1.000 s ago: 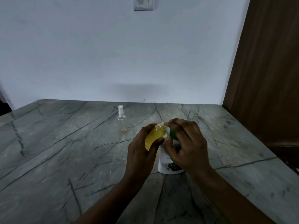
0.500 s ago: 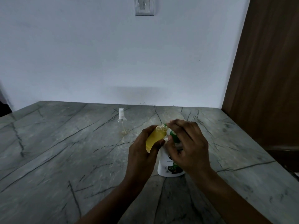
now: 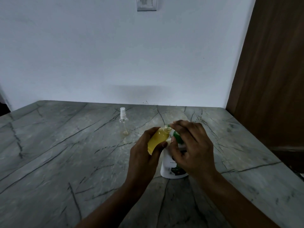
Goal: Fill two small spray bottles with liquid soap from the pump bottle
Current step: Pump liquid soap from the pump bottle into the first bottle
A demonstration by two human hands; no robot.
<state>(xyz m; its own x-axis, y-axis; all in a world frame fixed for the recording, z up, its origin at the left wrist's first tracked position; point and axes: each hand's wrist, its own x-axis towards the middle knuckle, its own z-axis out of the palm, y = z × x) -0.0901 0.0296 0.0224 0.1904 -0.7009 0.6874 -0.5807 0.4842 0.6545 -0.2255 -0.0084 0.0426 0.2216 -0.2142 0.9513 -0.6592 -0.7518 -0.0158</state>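
a pale wall (image 3: 98,55) fills the upper two thirds of the frame. below it a grey stone counter (image 3: 49,162) with dark veins spreads across the whole lower part. a brown wooden panel (image 3: 271,79) runs down the right edge.

two bare forearms rise from the bottom edge and meet just right of centre. the right hand (image 3: 194,148) is curled over the top of the pump bottle (image 3: 169,168), thumb pressed against its green pump head (image 3: 177,137), fingertips reaching to the open mouth of the small bottle beside it. the left hand (image 3: 144,155) wraps round that filled spray bottle (image 3: 158,139), thumb on its near side and fingers behind, holding it tilted with the neck towards the pump.

the pump bottle, white with a dark label, stands on the counter at centre right, its upper half hidden by the right hand. the filled spray bottle has no cap and holds yellow liquid almost to the neck. the clear spray bottle (image 3: 123,124) stands upright up and to the left of the hands, apart from them, white sprayer on, with only a little yellowish liquid at its bottom. a switch plate (image 3: 146,4) sits at the top edge.
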